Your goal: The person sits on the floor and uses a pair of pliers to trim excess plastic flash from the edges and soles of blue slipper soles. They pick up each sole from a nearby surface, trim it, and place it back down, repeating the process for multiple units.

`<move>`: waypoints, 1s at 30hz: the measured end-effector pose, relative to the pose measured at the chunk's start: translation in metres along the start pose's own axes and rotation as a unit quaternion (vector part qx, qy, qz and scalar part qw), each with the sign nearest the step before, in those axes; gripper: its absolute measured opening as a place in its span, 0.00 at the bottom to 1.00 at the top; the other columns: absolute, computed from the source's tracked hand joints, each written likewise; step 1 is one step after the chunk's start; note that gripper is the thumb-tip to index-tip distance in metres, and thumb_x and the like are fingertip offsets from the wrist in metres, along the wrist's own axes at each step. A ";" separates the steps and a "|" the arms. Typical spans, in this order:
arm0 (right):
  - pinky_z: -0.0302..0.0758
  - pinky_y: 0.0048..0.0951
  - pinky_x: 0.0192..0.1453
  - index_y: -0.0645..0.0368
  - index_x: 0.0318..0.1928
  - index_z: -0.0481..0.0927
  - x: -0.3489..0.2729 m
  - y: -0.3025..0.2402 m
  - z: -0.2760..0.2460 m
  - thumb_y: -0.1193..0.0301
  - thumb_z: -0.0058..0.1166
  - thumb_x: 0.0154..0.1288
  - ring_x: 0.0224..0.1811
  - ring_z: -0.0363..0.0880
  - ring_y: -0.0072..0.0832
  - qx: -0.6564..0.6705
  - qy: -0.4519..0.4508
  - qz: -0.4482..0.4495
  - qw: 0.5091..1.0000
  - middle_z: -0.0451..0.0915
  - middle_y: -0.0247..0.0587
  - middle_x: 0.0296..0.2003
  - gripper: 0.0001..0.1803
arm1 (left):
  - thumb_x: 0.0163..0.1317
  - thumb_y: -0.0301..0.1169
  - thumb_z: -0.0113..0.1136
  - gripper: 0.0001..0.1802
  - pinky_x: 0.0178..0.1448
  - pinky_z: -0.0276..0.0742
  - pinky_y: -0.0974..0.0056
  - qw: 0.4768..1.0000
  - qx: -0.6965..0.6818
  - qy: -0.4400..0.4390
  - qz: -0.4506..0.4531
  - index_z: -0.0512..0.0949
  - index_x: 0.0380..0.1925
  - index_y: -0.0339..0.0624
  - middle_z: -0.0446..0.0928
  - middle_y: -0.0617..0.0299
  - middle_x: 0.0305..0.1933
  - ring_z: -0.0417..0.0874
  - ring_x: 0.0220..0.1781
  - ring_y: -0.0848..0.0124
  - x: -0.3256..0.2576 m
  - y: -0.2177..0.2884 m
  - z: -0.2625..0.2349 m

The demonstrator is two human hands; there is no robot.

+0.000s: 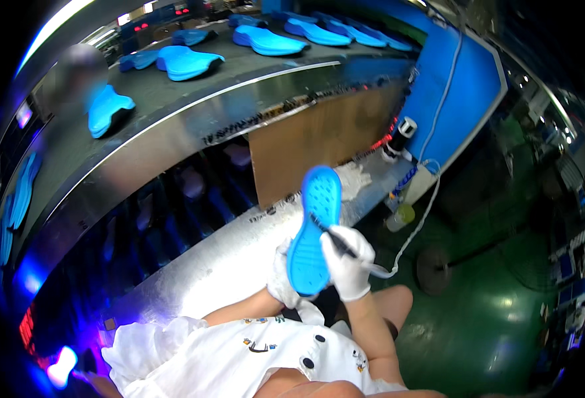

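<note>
A bright blue shoe sole [311, 259] stands nearly upright in front of me, its patterned face showing. My left hand [280, 278], in a white glove, is closed around the sole's lower left edge; most of its fingers are hidden behind it. In my white-gloved right hand [351, 270] is a slim black brush-like tool [324, 227], its tip at the sole's middle. A pale tube [392, 273] runs from beside this hand toward the blue panel.
Several blue soles [269, 41] lie on the dark conveyor belt [173, 99] beyond a metal rail. A brown cardboard sheet [325, 136] leans below it. On the metal ledge [206, 272] lies a crumpled white glove [354, 180]. A blue panel [465, 86] rises at the right, near a black-and-silver canister [405, 131].
</note>
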State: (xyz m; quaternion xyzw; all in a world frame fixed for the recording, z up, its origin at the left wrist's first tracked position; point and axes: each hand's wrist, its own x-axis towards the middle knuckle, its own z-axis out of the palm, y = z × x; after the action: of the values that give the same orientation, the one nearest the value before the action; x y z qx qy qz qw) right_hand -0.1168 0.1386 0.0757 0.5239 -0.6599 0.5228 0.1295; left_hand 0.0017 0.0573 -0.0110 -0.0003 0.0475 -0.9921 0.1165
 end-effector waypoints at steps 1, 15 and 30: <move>0.79 0.32 0.39 0.61 0.39 0.83 -0.005 -0.014 0.004 0.78 0.67 0.53 0.30 0.83 0.38 0.017 -0.016 -0.026 0.999 0.83 0.47 0.31 0.11 | 0.68 0.62 0.38 0.39 0.56 0.79 0.43 0.997 -0.025 -0.065 -0.019 0.71 0.60 0.39 0.79 0.47 0.56 0.82 0.50 0.47 -0.001 0.002 -0.004; 0.79 0.28 0.45 0.65 0.43 0.81 -0.008 -0.012 0.003 0.81 0.63 0.60 0.36 0.81 0.25 0.111 0.009 0.123 0.986 0.84 0.41 0.36 0.10 | 0.63 0.69 0.39 0.43 0.40 0.83 0.53 0.981 0.133 0.126 0.064 0.72 0.60 0.45 0.80 0.52 0.48 0.83 0.41 0.60 -0.009 0.006 0.029; 0.79 0.31 0.36 0.59 0.39 0.81 -0.031 -0.053 0.009 0.76 0.65 0.56 0.29 0.83 0.36 0.214 -0.056 0.104 0.970 0.82 0.43 0.29 0.09 | 0.57 0.77 0.39 0.56 0.53 0.82 0.49 0.985 0.121 -0.008 0.119 0.63 0.67 0.37 0.72 0.34 0.58 0.80 0.52 0.50 0.003 0.017 0.031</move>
State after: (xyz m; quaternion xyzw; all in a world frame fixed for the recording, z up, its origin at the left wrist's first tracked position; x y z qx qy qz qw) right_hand -0.0567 0.1536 0.0786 0.4968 -0.5899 0.6318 -0.0777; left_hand 0.0035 0.0371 0.0185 0.0119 -0.0743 -0.9696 0.2329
